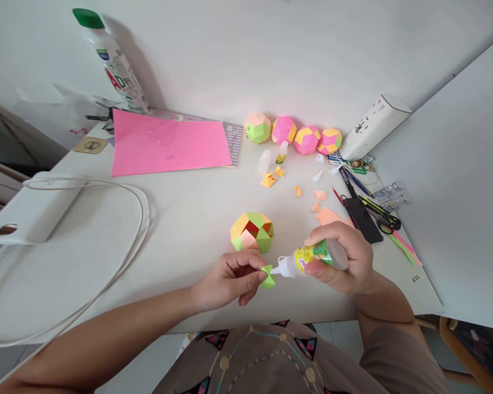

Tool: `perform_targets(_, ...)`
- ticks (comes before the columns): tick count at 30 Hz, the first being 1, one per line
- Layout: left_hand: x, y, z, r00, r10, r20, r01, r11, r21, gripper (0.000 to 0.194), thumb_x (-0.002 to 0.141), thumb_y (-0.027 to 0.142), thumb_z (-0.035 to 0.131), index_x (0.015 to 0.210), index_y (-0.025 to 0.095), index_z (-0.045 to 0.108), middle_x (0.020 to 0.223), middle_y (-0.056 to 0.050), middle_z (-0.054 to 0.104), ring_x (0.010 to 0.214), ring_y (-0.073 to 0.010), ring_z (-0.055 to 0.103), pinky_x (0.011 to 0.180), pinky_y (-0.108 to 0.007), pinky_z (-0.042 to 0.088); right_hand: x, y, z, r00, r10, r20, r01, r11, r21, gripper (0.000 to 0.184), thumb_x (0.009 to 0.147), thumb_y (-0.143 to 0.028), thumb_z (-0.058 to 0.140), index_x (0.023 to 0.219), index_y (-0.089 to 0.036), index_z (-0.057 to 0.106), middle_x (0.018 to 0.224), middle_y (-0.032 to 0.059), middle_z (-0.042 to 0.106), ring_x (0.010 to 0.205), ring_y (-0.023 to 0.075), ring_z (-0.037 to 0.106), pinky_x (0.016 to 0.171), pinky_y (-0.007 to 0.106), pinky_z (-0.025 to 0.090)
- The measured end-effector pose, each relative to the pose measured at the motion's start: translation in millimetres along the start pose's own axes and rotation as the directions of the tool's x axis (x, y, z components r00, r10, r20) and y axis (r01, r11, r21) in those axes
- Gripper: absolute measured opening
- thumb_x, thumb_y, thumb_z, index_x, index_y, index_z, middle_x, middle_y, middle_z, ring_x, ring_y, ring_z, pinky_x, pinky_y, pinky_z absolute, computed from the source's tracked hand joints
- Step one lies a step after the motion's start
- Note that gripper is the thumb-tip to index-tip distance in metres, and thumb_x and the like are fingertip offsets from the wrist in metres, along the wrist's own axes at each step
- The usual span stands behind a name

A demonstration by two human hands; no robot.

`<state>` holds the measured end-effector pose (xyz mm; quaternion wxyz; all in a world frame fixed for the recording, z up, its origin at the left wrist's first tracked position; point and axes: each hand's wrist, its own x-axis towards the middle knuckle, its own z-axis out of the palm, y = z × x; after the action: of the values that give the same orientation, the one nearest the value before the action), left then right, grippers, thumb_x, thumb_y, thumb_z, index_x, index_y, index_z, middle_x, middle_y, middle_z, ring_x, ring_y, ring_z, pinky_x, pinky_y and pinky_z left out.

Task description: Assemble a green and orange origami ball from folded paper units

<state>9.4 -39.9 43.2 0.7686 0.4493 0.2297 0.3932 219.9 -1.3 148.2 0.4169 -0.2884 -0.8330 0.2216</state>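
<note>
Near the table's front edge, my left hand [234, 278] pinches a small folded green paper piece [268, 278] between thumb and fingers. My right hand [349, 257] is wrapped round a clear glue bottle [308, 259] with a yellow and green label. The bottle lies nearly level, its white nozzle pointing left and meeting the green piece; whether glue is coming out is too small to tell. Just beyond my left hand sits a partly built paper ball [252, 232] of orange, green and peach faces, with an opening on top.
Paper balls [284, 130] line the wall. Small bottles [264, 161], folded orange pieces [268, 180] and peach scraps [328, 215] lie before them. Pink paper [170, 143] and a tall bottle [119, 71] are back left, a white cable [142, 219] left. Scissors [388, 220] and a phone-like black object [363, 219] lie right.
</note>
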Motion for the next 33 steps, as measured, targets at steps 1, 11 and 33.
perform_targets(1, 0.0, 0.4, 0.0, 1.0, -0.002, -0.002, 0.002, 1.0, 0.002, 0.019, 0.086, 0.032, 0.066, 0.083, 0.014, 0.063, 0.082, 0.001, 0.054, 0.04, -0.0014, 0.051, 0.041, -0.019, 0.044, -0.1, -0.2, -0.1, 1.0, 0.005, 0.003, -0.005, 1.0, 0.002, 0.02, 0.085, -0.039, 0.065, 0.087, -0.021, 0.058, 0.056, -0.0028, 0.059, 0.041, 0.0089, 0.046, 0.038, 0.022, 0.037)
perform_targets(11, 0.4, -1.3, 0.3, 1.0, -0.017, 0.008, 0.017, 1.0, -0.003, 0.018, 0.087, 0.032, 0.065, 0.084, 0.014, 0.062, 0.082, 0.002, 0.054, 0.04, -0.0007, 0.051, 0.041, -0.018, 0.042, -0.5, 0.4, 3.9, 0.999, 0.03, -0.017, -0.029, 0.999, 0.046, 0.017, 0.084, -0.035, 0.067, 0.088, -0.021, 0.059, 0.06, -0.0026, 0.061, 0.044, 0.0085, 0.049, 0.04, 0.021, 0.039)
perform_targets(33, 0.2, 1.9, 0.6, 1.0, -0.03, 0.007, 0.03, 1.0, 0.002, 0.019, 0.086, 0.033, 0.066, 0.083, 0.014, 0.062, 0.081, 0.001, 0.053, 0.041, -0.0015, 0.051, 0.041, -0.018, 0.042, -0.1, 1.2, 3.3, 0.993, 0.121, 0.013, -0.121, 0.988, 0.094, 0.016, 0.08, -0.032, 0.07, 0.085, -0.022, 0.059, 0.054, -0.0047, 0.055, 0.041, 0.0095, 0.046, 0.038, 0.022, 0.037)
